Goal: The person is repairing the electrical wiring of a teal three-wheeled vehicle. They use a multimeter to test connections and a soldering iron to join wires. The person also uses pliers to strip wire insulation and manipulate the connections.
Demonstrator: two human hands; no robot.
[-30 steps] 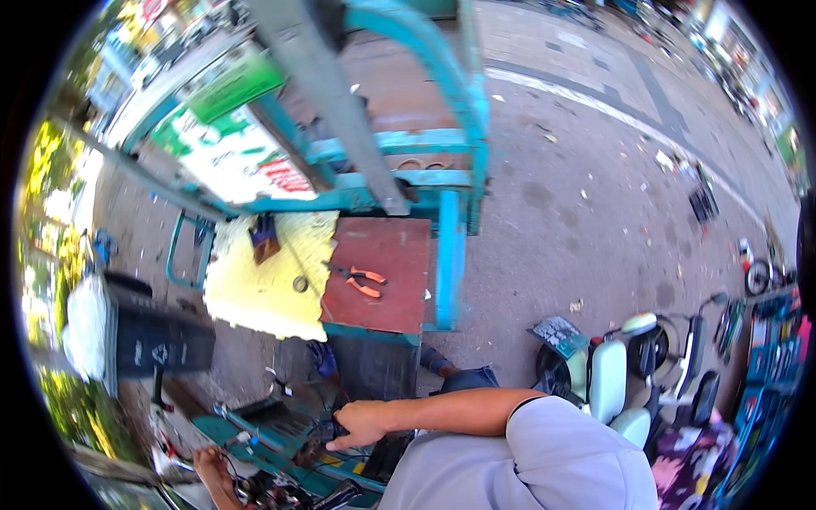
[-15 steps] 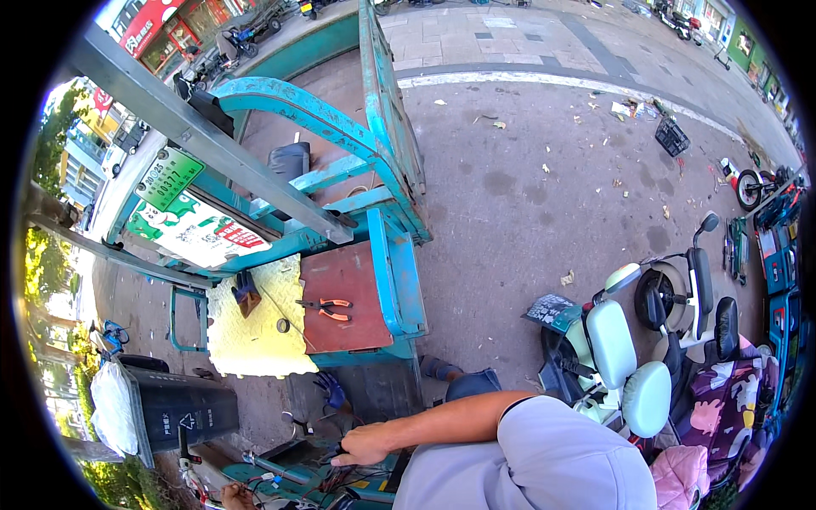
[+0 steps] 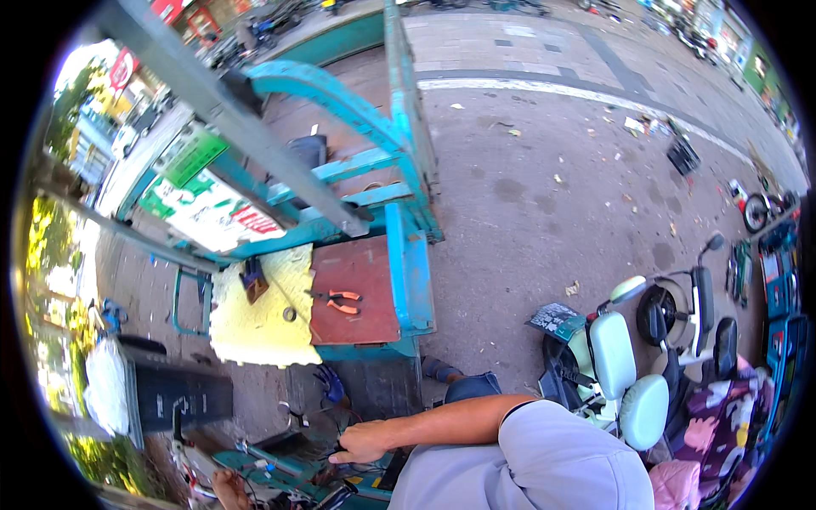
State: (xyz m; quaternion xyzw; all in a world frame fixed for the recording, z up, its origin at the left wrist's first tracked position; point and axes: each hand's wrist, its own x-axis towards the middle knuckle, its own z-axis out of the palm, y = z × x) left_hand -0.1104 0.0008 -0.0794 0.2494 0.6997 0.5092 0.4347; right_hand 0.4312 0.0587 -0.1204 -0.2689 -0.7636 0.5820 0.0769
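Observation:
My right arm reaches left across the lower middle to a teal vehicle frame with exposed wiring (image 3: 293, 467). My right hand (image 3: 364, 442) is closed there, a small dark piece showing at its fingertips; what it is I cannot make out. Near the lower edge, my left hand (image 3: 228, 488) is curled beside thin wires, its grip partly cut off. A blue glove (image 3: 331, 387) lies just beyond my right hand. Farther off, orange-handled pliers (image 3: 342, 302) rest on a red-brown board (image 3: 357, 263). On the yellow sheet (image 3: 255, 331) beside it are a dark glove (image 3: 253, 280) and a tape roll (image 3: 290, 314).
A teal cargo bed (image 3: 408, 127) with a metal post (image 3: 255, 136) rises ahead. At the left stands a dark bin (image 3: 183, 395) with a white bag (image 3: 109, 387). Right of me is a scooter with pale green seats (image 3: 643, 404); a black crate (image 3: 682, 158) lies on the pavement.
The view has shifted slightly, so the cargo bed and pliers sit a little farther right. My left hand shows a bit higher; my right hand stays at the same spot.

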